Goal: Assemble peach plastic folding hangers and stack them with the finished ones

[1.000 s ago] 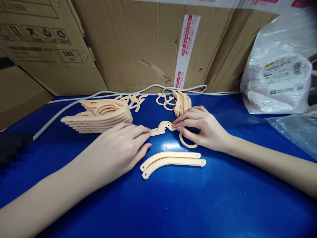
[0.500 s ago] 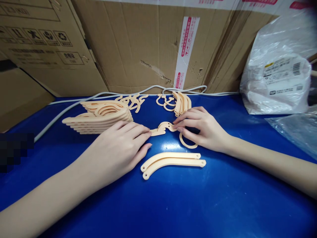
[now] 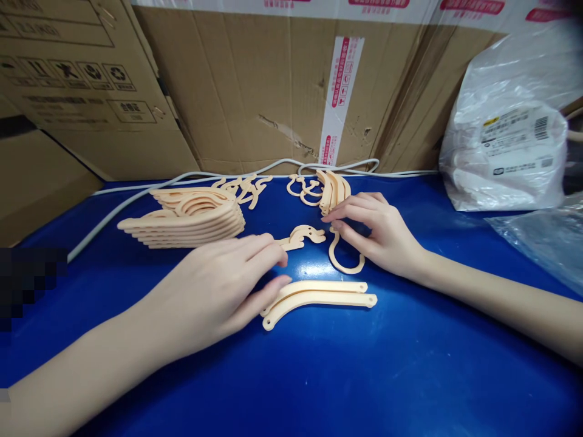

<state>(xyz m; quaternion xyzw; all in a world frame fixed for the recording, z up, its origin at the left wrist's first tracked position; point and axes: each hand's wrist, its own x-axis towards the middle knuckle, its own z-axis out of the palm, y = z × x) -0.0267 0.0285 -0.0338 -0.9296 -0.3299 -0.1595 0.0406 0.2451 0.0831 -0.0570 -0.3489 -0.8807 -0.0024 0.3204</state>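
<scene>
A small peach plastic centre piece [image 3: 301, 235] lies on the blue table [image 3: 364, 364]. My left hand [image 3: 223, 285] rests flat just left of it, fingers stretched out, index tip close to the piece and thumb touching the end of two curved peach arms [image 3: 319, 295]. My right hand [image 3: 380, 233] is to the right, its thumb and fingertips pinched on the upper end of a peach hook [image 3: 347, 265] that lies on the table beside the centre piece.
A stack of peach hanger parts [image 3: 182, 220] sits at the left. Loose hooks [image 3: 243, 185] and a small pile of arms [image 3: 334, 188] lie at the back by a white cable [image 3: 136, 194]. Cardboard boxes [image 3: 255, 91] wall the back; plastic bags [image 3: 505, 133] stand right.
My left hand slid back off the centre piece toward the curved arms. My right hand came off the centre piece and now pinches the hook's end, leaving more of the hook showing.
</scene>
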